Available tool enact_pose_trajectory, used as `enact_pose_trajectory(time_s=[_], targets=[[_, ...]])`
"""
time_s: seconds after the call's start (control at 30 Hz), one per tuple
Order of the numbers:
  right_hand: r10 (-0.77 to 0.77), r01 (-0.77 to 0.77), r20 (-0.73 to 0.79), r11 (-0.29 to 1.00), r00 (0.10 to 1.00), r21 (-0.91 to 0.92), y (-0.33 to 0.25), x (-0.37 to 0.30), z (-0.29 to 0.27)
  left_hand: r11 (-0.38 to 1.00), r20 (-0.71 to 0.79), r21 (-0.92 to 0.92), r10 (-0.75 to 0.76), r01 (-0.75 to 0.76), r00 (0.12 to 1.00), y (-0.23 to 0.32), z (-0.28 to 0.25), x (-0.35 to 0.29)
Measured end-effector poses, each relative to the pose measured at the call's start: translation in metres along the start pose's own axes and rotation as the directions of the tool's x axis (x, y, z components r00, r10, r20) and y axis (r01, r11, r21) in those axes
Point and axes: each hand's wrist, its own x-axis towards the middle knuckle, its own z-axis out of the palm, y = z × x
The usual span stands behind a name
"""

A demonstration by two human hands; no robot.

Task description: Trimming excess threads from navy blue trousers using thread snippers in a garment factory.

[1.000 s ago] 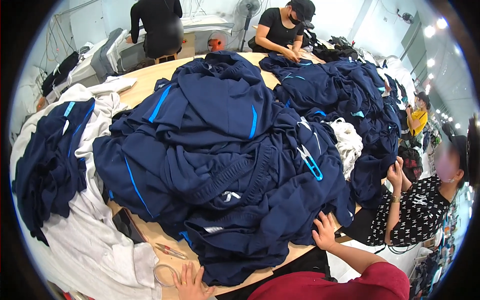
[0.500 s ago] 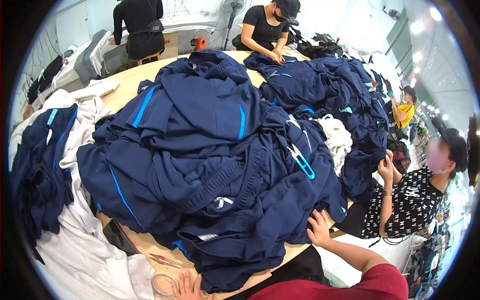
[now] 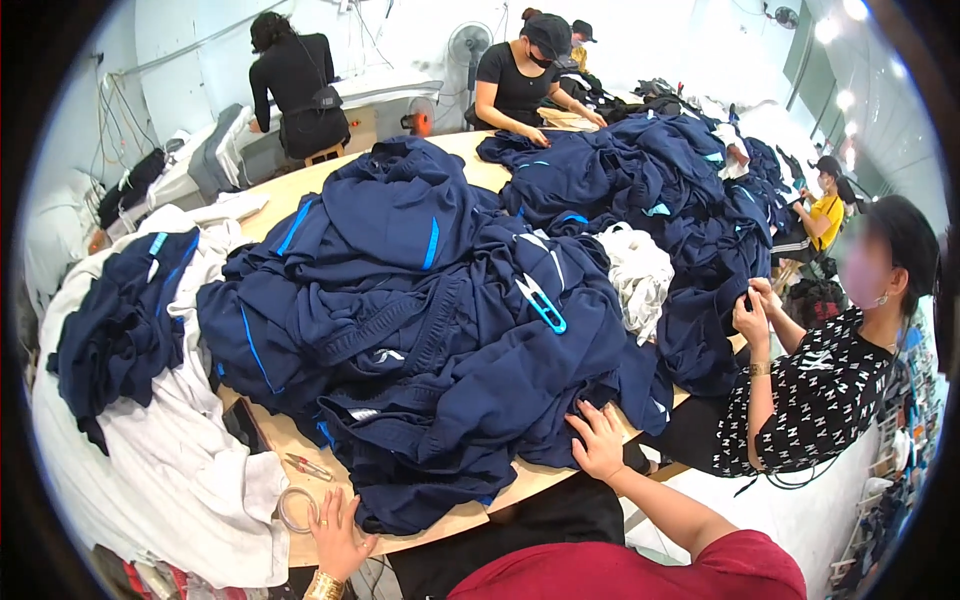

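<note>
My left hand (image 3: 340, 538) lies at the table's near edge with fingers spread, next to a clear ring-shaped roll (image 3: 297, 510) and below the pile's front. Its wrist wears a gold bracelet. My right hand (image 3: 598, 442) rests flat with fingers apart where the near edge of the table meets a navy garment. Between and beyond both hands rises a big heap of navy garments (image 3: 400, 320) with bright blue strips and gathered waistbands. On its right slope lie thread snips with a blue handle (image 3: 545, 308). Metal snips (image 3: 308, 467) lie on the wooden table (image 3: 505, 500).
White cloth (image 3: 200, 480) and another navy garment (image 3: 115, 325) drape the left side. A white bundle (image 3: 637, 268) sits between the heap and a second navy pile (image 3: 640, 170). A co-worker (image 3: 810, 400) holds cloth at the right; another (image 3: 520, 80) works across the table.
My view has shifted, so the table sits further left and higher. My hands stay at the near edge. The co-worker across has moved their hands apart.
</note>
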Motion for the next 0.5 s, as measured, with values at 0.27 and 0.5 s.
enact_pose_trajectory(time_s=[0.27, 0.5], targets=[[0.025, -0.015, -0.165, 0.998, 0.986, 0.062, -0.0002, -0.0025, -0.0011, 0.999, -0.006, 0.05, 0.009, -0.009, 1.0, 0.0023, 0.0029, -0.0028], [0.05, -0.023, -0.236, 0.993, 0.971, 0.119, 0.0045, -0.0067, 0.0078, 0.998, -0.006, 0.051, 0.025, -0.025, 1.0, 0.0052, 0.0, 0.0006]])
